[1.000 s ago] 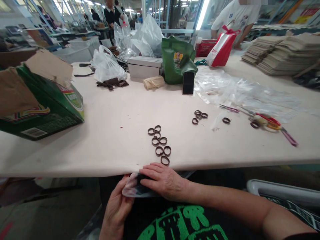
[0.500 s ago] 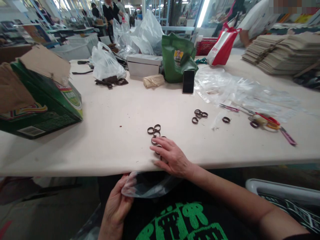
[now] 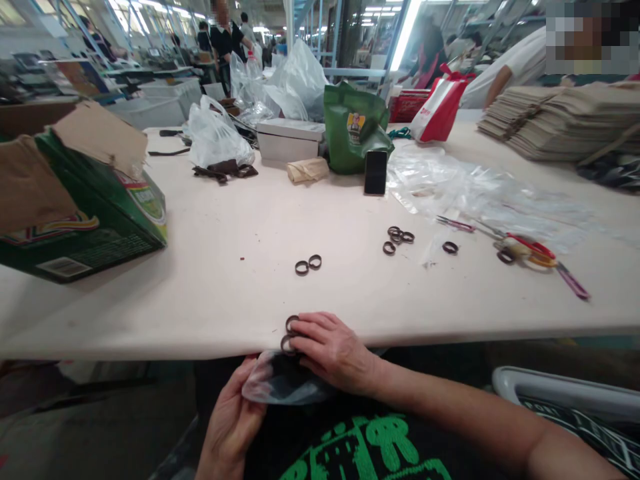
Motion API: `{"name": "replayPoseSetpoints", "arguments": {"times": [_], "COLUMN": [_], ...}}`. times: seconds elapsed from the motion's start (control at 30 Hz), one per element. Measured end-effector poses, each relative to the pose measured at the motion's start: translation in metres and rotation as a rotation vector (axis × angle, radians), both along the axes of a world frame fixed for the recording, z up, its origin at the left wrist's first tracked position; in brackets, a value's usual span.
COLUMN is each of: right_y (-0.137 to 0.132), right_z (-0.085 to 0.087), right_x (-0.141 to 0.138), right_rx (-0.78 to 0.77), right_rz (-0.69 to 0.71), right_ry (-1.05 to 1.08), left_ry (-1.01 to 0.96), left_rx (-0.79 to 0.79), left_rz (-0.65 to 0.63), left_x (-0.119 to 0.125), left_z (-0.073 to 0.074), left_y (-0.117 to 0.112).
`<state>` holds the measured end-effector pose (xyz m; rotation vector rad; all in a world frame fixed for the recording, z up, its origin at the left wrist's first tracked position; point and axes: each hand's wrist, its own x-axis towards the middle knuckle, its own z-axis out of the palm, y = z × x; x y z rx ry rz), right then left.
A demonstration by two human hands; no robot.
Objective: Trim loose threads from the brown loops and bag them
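At the table's front edge my left hand [image 3: 231,417] grips a clear plastic bag [image 3: 280,387], its mouth held just below the edge. My right hand [image 3: 337,350] lies palm down with fingers stretched out over the edge. Its fingertips touch dark brown rings [image 3: 283,343], two of which show beside them; any others under the palm are hidden. Farther in, a pair of similar rings [image 3: 301,274] lies on the table. To the right is a small cluster of rings [image 3: 397,235], with a single ring [image 3: 451,248] beyond it.
A green cardboard box [image 3: 100,233] stands open at left. Red-handled scissors [image 3: 533,247] and pink-handled snips [image 3: 574,283] lie at right. Behind are clear plastic sheets [image 3: 465,180], a phone [image 3: 375,173], a green pouch [image 3: 355,127] and stacked beige pieces [image 3: 560,123]. Another person's arm [image 3: 500,85] shows behind the stack.
My right hand has slid toward me and the table edge, drawing several rings along with it. Two rings stay where the group was. My left hand keeps the bag in place.
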<state>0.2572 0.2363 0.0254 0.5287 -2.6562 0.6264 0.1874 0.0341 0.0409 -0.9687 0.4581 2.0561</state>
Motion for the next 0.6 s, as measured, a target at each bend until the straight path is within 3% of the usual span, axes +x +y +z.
{"name": "replayPoseSetpoints", "arguments": {"times": [0.13,0.3,0.6], "right_y": [-0.016,-0.02,-0.017], "right_z": [-0.013,-0.027,-0.016], "right_x": [0.013,0.019,0.016], "right_rx": [0.051,0.057,0.178], "right_rz": [0.088,0.211,0.27], "right_ry": [0.067,-0.004,-0.159], "left_ry": [0.019,0.065,0.076], "left_rx": [-0.023,-0.017,-0.039], "left_rz": [-0.007,-0.022,-0.04], "left_x": [0.0,0.003,0.003], "left_z": [-0.001,-0.001,-0.003], "left_y": [0.0,-0.001,-0.001]}}
